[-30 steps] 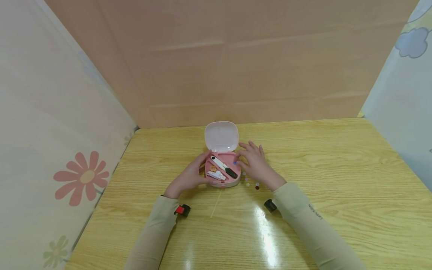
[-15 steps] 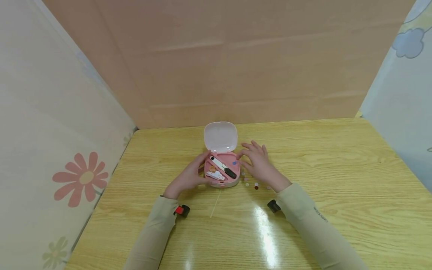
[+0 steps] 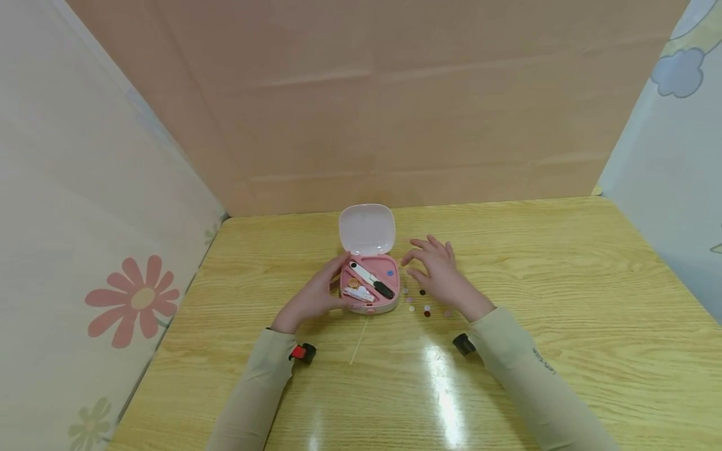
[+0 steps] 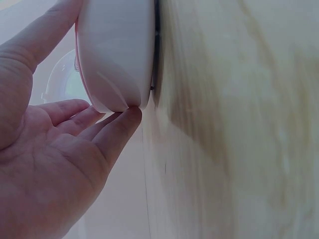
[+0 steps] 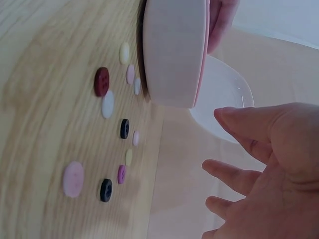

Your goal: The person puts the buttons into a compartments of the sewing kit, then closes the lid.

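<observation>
A small pink case (image 3: pixel 369 294) stands open on the wooden table, its pale lid (image 3: pixel 366 228) tipped back. Inside lie a black-and-white tool (image 3: pixel 372 280), a blue button (image 3: pixel 390 273) and small white and orange bits. My left hand (image 3: pixel 314 294) grips the case's left side, thumb and fingers round the shell (image 4: pixel 117 55). My right hand (image 3: pixel 439 272) hovers just right of the case with relaxed, spread fingers and holds nothing. Below it several loose buttons (image 3: pixel 424 305) are scattered; the right wrist view shows a dark red button (image 5: pixel 101 81), a white button (image 5: pixel 107 104) and a pink button (image 5: pixel 74 179).
A thin pale stick or thread (image 3: pixel 359 335) lies on the table (image 3: pixel 564 300) in front of the case. A brown cardboard wall (image 3: pixel 395 125) closes the back, and patterned panels stand at left (image 3: pixel 84 219) and right (image 3: pixel 665 156).
My right hand drew back from the case's right rim and moved right, over the loose buttons. A blue button now lies free in the case. The left hand kept its hold.
</observation>
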Demonstrator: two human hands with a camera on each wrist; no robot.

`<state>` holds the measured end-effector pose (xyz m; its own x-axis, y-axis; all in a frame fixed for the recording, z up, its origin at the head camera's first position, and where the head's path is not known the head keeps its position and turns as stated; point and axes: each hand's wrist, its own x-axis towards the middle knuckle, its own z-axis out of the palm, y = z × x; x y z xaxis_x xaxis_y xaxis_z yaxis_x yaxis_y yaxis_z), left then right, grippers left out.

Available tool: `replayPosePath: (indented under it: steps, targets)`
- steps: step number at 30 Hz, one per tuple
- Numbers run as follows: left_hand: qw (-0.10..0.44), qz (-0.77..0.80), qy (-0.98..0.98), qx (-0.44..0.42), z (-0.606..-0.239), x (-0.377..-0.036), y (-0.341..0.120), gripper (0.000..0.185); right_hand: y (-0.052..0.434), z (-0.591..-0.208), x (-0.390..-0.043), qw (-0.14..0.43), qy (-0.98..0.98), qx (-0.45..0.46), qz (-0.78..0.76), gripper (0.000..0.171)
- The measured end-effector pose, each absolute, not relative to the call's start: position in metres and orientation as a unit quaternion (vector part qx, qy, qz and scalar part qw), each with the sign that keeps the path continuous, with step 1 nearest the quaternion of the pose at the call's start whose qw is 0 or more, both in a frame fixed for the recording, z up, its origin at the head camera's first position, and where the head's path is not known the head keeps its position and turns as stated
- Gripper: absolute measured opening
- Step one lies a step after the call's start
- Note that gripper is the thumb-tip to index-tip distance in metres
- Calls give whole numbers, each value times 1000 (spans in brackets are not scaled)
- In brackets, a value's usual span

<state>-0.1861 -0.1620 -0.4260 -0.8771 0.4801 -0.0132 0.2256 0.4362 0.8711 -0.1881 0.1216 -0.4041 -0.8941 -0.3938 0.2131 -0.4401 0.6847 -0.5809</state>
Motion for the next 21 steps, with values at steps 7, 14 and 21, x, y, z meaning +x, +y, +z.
replayPosePath:
  steps: [7,14,21]
  targets:
    - [135,490,835,211,-416,-182,-159,101,128,-404,-189,33,-918,218,329,10]
    - [130,488,835,218,-416,-181,-159,100,137,-402,-187,29,-920,214,328,12]
    - [136,493,830,223,-407,-177,-157,98,147,-401,-183,25,-921,209,327,13]
